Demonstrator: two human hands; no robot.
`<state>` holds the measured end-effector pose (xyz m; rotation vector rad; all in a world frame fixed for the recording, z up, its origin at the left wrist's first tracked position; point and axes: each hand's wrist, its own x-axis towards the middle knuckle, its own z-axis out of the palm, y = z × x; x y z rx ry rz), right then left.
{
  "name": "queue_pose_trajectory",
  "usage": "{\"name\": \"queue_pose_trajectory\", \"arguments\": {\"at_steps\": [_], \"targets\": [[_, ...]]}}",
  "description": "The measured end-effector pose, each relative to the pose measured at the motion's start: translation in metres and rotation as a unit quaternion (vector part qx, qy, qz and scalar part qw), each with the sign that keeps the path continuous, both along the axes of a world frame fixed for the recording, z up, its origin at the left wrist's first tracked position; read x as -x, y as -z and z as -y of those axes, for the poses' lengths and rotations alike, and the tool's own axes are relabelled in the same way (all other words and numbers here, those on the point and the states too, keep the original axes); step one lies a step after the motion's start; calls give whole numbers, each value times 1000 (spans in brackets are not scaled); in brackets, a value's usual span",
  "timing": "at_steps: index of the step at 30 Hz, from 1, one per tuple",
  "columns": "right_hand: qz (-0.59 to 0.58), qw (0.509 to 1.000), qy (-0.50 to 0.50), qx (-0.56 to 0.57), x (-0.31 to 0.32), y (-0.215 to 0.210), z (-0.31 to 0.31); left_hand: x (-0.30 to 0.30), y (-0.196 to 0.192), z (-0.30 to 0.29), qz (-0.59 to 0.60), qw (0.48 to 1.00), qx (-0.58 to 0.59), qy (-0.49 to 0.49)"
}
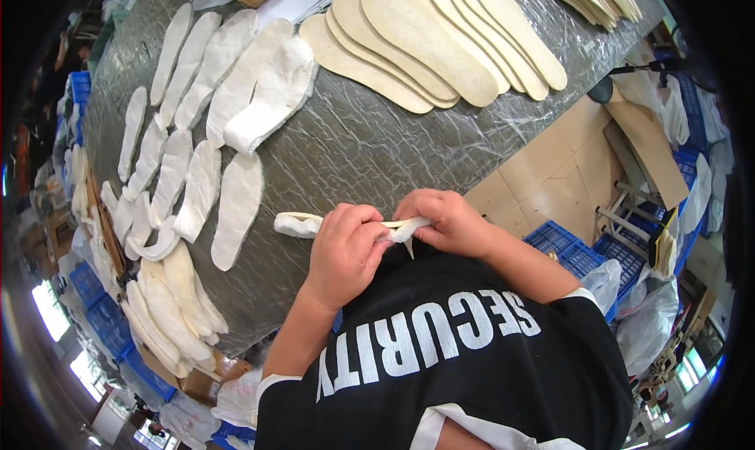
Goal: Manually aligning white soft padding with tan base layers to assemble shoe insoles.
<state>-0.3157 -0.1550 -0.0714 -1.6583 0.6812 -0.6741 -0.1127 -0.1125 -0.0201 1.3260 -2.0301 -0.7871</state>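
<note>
A white fleecy insole (297, 225) is held edge-on close to my body, over the table's near edge. Its pale, flat layer lies along the top of the fluffy layer, with a narrow gap showing at the left end. My left hand (346, 241) is closed round its middle, fingers and thumb pinching the edge. At the other end my right hand (442, 222) grips it between thumb and bent fingers. Between the hands a strip of the pale layer and some white fleece show; the fingers hide the rest.
The table (346, 151) has a wrinkled clear plastic cover. White fleecy insoles (240, 198) lie spread on its left, and overlapping beige insole sheets (429, 45) fan across the far side. Flattened cardboard (550, 159) and blue crates (566, 249) stand to the right.
</note>
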Motion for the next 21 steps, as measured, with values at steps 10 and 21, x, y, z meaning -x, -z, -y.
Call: {"name": "queue_pose_trajectory", "arguments": {"at_steps": [10, 21], "targets": [[-90, 993, -17, 71, 7, -6, 5, 14, 9, -9, 30, 999, 4, -41], [-44, 989, 6, 139, 5, 4, -4, 6, 17, -28, 4, 998, 61, -34]]}}
